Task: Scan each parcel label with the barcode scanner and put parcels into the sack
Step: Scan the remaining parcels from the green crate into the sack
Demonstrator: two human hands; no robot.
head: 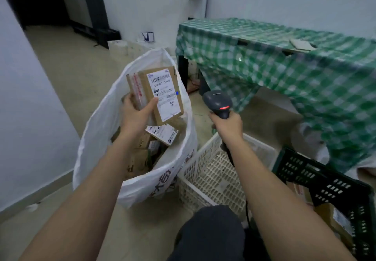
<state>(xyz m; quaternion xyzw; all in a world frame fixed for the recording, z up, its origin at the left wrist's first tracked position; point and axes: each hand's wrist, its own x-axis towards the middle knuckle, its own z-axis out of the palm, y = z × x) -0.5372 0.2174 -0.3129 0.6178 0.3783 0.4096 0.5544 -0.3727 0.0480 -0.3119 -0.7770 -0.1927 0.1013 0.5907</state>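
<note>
The left hand [136, 112] grips one brown cardboard parcel [155, 94], white label up, over the one white plastic sack [97, 130] at frame centre, with several parcels inside. The right hand [228, 125] clasps one dark scanner [217, 103]. Two perforated crates sit lower right: one white crate [211, 177], one black crate [325, 187].

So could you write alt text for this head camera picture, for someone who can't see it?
Seen from above, a person's left hand holds a labelled cardboard parcel over an open white sack with parcels inside, while the right hand grips a barcode scanner. A white crate and a black crate stand to the right, near a table with a green checked cloth.
</note>
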